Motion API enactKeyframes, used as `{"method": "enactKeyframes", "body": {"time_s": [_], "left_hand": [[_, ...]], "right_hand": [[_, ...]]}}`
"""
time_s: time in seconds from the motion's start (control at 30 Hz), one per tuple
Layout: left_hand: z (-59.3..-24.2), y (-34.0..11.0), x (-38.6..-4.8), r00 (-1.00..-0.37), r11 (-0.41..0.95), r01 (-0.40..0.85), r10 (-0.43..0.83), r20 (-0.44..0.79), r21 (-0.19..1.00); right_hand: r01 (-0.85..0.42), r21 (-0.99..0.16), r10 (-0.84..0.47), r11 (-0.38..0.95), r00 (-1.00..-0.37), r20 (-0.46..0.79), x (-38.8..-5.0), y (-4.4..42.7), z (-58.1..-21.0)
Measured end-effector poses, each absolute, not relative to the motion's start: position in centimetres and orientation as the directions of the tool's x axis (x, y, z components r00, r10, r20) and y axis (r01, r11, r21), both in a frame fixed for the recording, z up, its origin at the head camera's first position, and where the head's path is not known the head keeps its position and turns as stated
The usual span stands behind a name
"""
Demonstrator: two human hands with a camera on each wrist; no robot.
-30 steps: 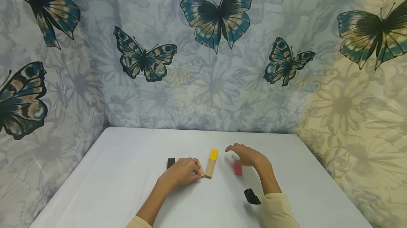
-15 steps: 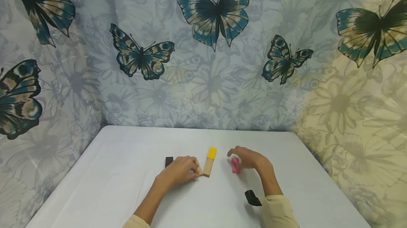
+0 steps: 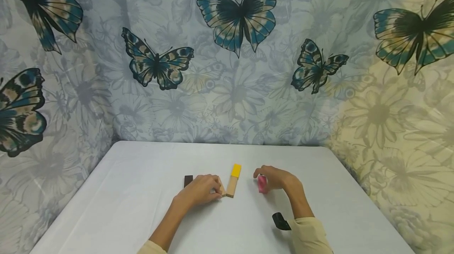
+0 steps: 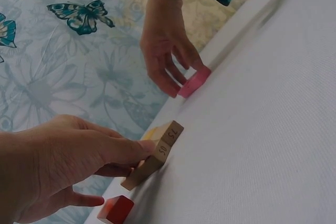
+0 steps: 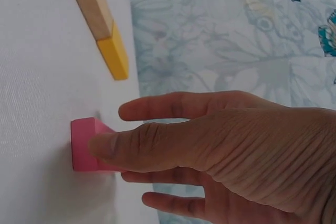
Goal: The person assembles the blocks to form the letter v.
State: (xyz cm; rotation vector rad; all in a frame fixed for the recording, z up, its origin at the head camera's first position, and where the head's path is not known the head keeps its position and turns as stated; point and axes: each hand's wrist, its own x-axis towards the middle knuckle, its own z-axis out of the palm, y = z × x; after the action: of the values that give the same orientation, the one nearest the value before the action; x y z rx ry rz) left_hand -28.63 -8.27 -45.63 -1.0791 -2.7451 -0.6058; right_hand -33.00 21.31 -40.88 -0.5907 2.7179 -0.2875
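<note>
My left hand (image 3: 199, 189) rests on the table and pinches a plain wooden block (image 4: 142, 174) between thumb and fingers. Against it stands another wooden block (image 3: 232, 186), leaning away to the right; printed numbers show on their ends in the left wrist view. A yellow block (image 3: 236, 170) lines up with that second one at its far end. To the right, my right hand (image 3: 278, 178) holds a pink block (image 5: 83, 145), thumb on its near side and fingertips partly hidden behind it. The block looks to be touching the table.
A dark block (image 3: 188, 180) lies just left of my left hand. In the left wrist view a red block (image 4: 115, 209) sits by the little finger. The white table (image 3: 106, 206) ends at a butterfly-patterned cloth (image 3: 234, 100). A black strap piece (image 3: 281, 221) hangs by my right sleeve.
My right hand has come down around the pink block, its fingers closing on it. The left hand stays at the wooden blocks. The head view has shifted slightly.
</note>
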Motion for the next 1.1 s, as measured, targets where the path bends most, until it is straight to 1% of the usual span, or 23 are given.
{"method": "enactKeyframes", "body": {"time_s": [0.47, 0.67, 1.1], "left_hand": [[-45.74, -8.36, -28.81, -0.740, 0.663, 0.671, 0.625, 0.249, 0.332], [-45.62, -8.36, -28.66, -0.730, 0.650, 0.682, 0.632, 0.260, 0.335], [-45.72, -8.34, -28.65, -0.733, 0.661, 0.680, 0.630, 0.256, 0.318]], "right_hand": [[-0.354, -0.263, -0.424, 0.897, -0.858, -0.290, -32.96, 21.34, -40.75], [-0.355, -0.264, -0.425, 0.897, -0.857, -0.292, -32.92, 21.24, -41.04], [-0.342, -0.253, -0.410, 0.905, -0.860, -0.303, -32.65, 20.97, -40.90]]}}
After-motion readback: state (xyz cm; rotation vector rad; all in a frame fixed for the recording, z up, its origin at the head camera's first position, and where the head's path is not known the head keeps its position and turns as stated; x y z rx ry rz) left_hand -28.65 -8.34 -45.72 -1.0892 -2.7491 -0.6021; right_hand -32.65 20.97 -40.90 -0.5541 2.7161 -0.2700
